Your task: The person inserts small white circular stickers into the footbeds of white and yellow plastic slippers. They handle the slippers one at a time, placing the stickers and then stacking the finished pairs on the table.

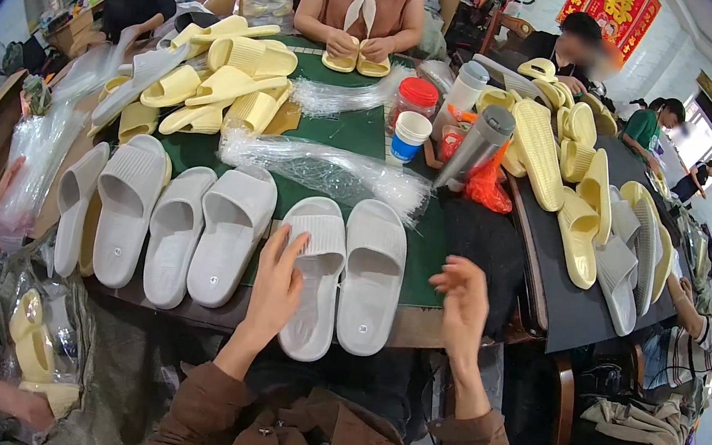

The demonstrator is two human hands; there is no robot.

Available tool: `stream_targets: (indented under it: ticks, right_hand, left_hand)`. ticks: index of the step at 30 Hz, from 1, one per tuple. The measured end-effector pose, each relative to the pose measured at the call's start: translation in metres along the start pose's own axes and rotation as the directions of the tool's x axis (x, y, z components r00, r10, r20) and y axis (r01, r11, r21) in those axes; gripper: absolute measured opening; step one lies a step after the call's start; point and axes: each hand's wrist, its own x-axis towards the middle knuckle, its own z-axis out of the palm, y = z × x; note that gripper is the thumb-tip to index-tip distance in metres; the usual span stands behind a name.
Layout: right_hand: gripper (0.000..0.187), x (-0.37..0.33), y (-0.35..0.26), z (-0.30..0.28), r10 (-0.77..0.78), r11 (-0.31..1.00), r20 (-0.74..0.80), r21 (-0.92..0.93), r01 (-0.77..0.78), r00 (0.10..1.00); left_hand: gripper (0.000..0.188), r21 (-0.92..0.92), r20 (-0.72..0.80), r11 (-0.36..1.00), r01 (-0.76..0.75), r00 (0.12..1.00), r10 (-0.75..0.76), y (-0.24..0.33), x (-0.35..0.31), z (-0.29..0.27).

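Observation:
A pair of grey ribbed slide slippers lies at the table's front edge, toes away from me. My left hand is at the outer side of the left slipper, fingers stretched and apart, fingertips near or touching its strap. The right slipper lies close beside it. To the right of the pair, my right hand is raised with loosely bent fingers, holding nothing and touching no slipper. More grey slippers stand in a row to the left. Behind the pair lies a bundle of clear plastic bags.
Yellow slippers are heaped at the back left, with more yellow slippers on the right-hand table. A steel flask, a paper cup and a red-lidded jar stand back right. Across the table a person holds yellow slippers.

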Motion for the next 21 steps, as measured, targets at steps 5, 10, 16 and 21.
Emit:
stream_targets:
  ticks: [5,10,16,21]
  right_hand:
    - [0.021,0.020,-0.065,0.015,-0.224,0.974,-0.101,0.022,0.227,0.969]
    - [0.021,0.022,-0.108,0.039,-0.480,0.876,0.127,0.020,0.482,0.868]
    - [0.031,-0.009,-0.113,0.051,-0.279,0.954,0.682,0.276,0.116,0.676]
    - [0.023,-0.031,-0.076,0.037,-0.161,0.976,0.783,0.218,-0.023,0.602]
  left_hand:
    - [0.047,0.119,-0.018,0.988,-0.102,0.994,0.105,0.019,-0.004,-0.010]
    - [0.035,-0.457,0.295,0.885,0.087,0.954,0.059,0.072,-0.007,-0.025]
    - [0.043,-0.791,0.582,0.203,0.577,0.812,-0.040,0.110,0.000,-0.046]
    - [0.033,-0.794,0.448,0.373,0.480,0.877,-0.175,0.070,0.004,-0.041]
